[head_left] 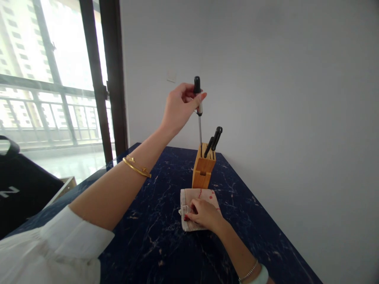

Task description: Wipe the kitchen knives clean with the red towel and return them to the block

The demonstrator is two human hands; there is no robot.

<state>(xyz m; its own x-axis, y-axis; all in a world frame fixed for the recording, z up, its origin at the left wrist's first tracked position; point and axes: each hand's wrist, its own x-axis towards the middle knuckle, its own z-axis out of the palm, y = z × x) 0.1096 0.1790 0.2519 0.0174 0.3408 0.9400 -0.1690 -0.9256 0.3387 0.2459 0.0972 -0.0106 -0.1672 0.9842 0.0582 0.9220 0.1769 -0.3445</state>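
Marble tabletop (pixel 251 225), honing steel (pixel 199 128) upright, tip down

Your left hand (pixel 179 108) grips a black-handled honing steel (pixel 197 96) upright, its thin rod reaching down to the top of the wooden knife block (pixel 203 167). Your right hand (pixel 204 215) lies on a folded beige cloth (pixel 198 197) with red marks, just in front of the block.
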